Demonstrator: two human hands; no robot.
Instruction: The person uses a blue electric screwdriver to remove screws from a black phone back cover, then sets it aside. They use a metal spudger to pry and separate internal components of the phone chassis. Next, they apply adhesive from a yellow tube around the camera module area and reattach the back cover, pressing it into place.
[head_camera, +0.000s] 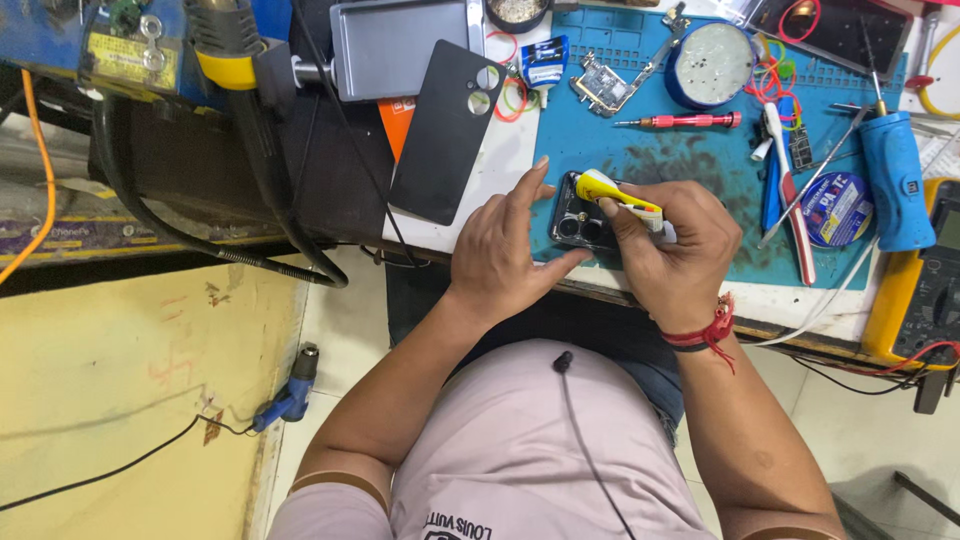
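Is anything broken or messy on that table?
Yes. The blue work mat has dark smudges near the middle. The small dark phone part lies at the table's very edge, steadied by the left hand, while the right hand presses a yellow tube on it. A black phone back cover lies loose and tilted.

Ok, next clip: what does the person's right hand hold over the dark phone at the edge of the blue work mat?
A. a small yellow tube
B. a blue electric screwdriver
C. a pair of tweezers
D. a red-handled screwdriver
A: the right hand grips a small yellow tube, its tip over the dark phone, while the left hand steadies the phone on the blue work mat.
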